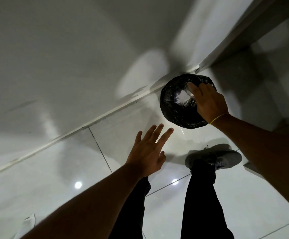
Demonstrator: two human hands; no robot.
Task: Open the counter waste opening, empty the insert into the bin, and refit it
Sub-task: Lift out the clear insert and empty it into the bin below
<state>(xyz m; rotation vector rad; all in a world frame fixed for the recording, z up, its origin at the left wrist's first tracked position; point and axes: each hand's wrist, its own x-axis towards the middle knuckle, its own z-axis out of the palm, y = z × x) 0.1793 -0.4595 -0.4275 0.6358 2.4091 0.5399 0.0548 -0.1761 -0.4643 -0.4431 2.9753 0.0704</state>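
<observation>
Down by the wall on the glossy tiled floor [37, 178] stands a round bin [173, 107] lined with a black bag. Over its right rim the right hand [209, 104] holds something pale and blurred, grip unclear. Nearer, the left hand [149, 152] hovers empty, fingers spread apart.

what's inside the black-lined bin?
Inside the bin: black liner and a pale, blurred clump of waste. The right hand covers the right part of the opening, so anything there is hidden.
</observation>
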